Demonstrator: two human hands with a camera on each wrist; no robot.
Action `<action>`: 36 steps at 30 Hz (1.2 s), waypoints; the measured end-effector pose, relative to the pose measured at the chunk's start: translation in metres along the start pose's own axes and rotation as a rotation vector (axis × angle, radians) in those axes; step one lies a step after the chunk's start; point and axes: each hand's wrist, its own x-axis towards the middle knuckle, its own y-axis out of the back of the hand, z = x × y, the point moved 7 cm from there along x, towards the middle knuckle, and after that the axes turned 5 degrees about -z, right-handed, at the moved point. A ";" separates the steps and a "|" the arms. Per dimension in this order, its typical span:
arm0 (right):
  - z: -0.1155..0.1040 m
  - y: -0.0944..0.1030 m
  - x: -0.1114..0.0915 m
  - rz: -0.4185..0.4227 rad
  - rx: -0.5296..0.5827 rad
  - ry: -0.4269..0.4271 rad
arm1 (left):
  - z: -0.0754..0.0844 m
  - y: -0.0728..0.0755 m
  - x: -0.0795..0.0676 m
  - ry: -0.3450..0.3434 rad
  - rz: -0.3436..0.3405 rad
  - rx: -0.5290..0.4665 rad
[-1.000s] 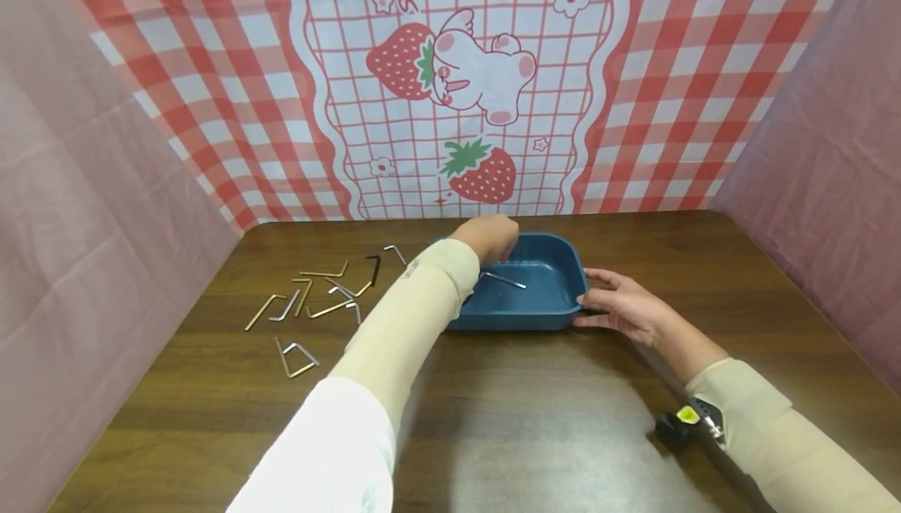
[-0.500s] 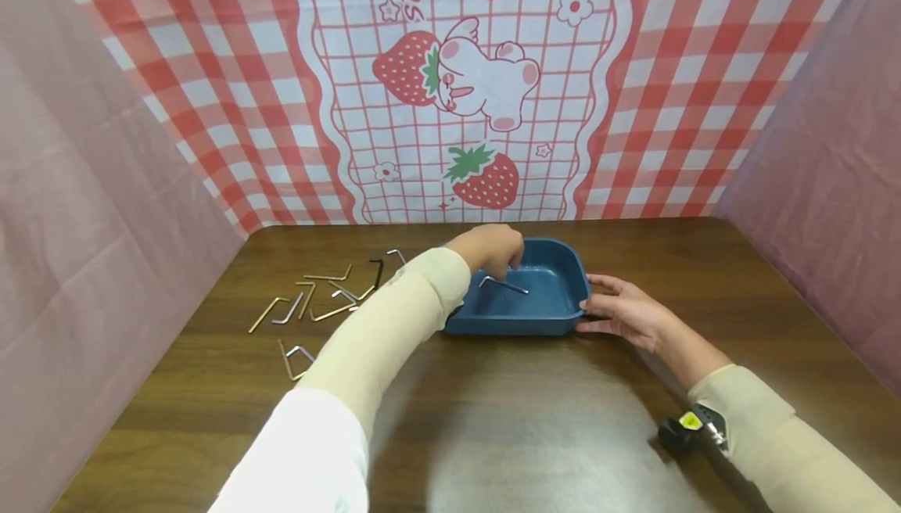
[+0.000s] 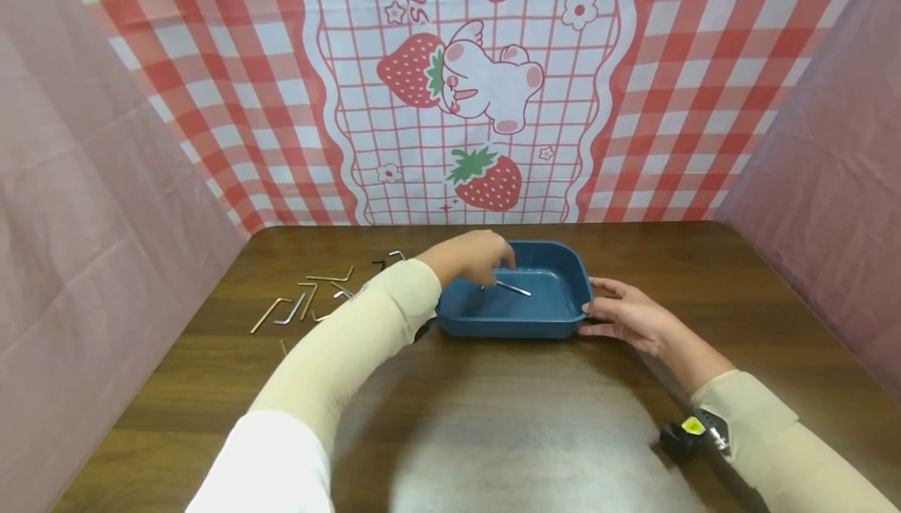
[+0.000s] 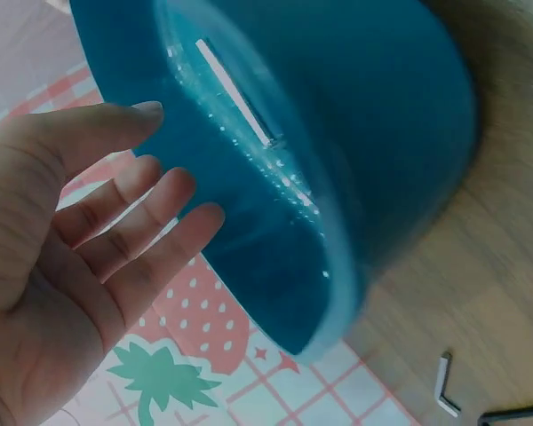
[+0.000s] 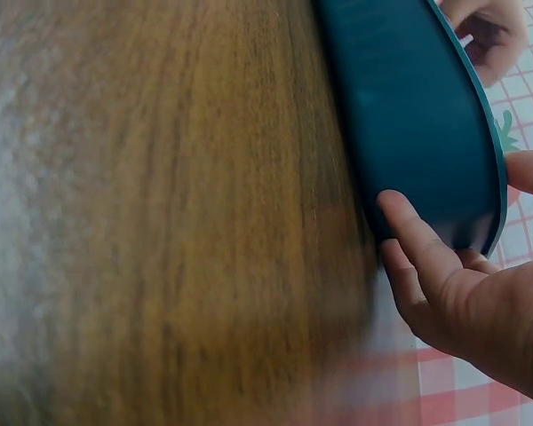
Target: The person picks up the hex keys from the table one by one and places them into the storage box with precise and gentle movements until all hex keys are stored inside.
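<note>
A blue rectangular tray stands on the wooden table, with a silver hex key lying on its floor. Over the tray's left half hovers my left hand. In the left wrist view that hand has its thumb and fingers apart, with nothing between them, and the hex key lies beyond the fingertips. My right hand holds the tray's right end. The right wrist view shows its thumb at the rim and fingers against the outer wall of the tray.
Several loose hex keys, gold, silver and black, lie left of the tray, some hidden behind my left sleeve. A checked strawberry cloth hangs at the back, with pink cloths at both sides.
My left hand has shifted left over the tray and its fingers have spread. Its forearm now covers more of the loose hex keys. The right hand keeps its hold; the view has shifted slightly.
</note>
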 end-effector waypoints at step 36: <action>-0.004 -0.005 0.000 -0.003 0.003 0.009 | -0.010 0.011 -0.107 -0.095 0.238 -0.032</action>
